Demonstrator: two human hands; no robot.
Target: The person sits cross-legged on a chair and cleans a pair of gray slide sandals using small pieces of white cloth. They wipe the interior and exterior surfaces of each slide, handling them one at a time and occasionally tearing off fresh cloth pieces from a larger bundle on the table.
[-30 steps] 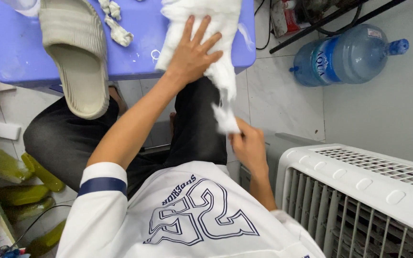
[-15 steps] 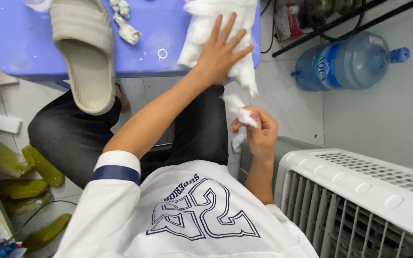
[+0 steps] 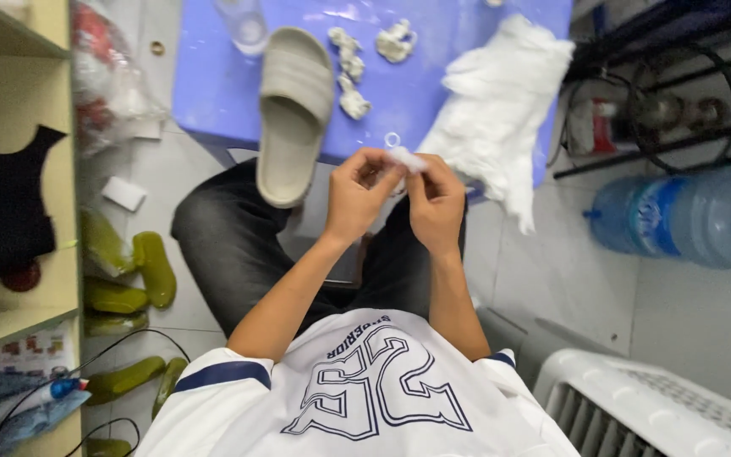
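A small wad of white tissue (image 3: 405, 158) sits pinched between both hands, held in the air just in front of the near edge of the blue counter (image 3: 213, 85) and above the person's lap; the left hand (image 3: 357, 196) has its grip closed on the wad's left end, thumb and fingertips pressed together around it; the right hand (image 3: 436, 203) has its grip closed on the right end, fingers curled over the top; the two hands touch or nearly touch at the fingertips, with the wad bridging them.

Just beyond the right hand a larger pile of white tissue (image 3: 497, 110) lies on the counter and hangs over its near edge; to the left of the hands a pale grey slide sandal (image 3: 292, 114) rests sole-up or on its side across the counter's edge, its heel end jutting past the rim; between sandal and pile lie several crumpled tissue balls (image 3: 351, 68) on the blue surface; a clear glass (image 3: 243, 21) stands at the far side.

Below the hands are dark trousers (image 3: 230, 245) and a white jersey (image 3: 365, 398) with navy trim; to the right a blue water jug (image 3: 687, 218) lies on the tiled floor, and a white fan heater (image 3: 662, 406) stands near the lower corner; to the left, green slippers (image 3: 133, 271) lie on the floor beside a wooden shelf (image 3: 10, 169).
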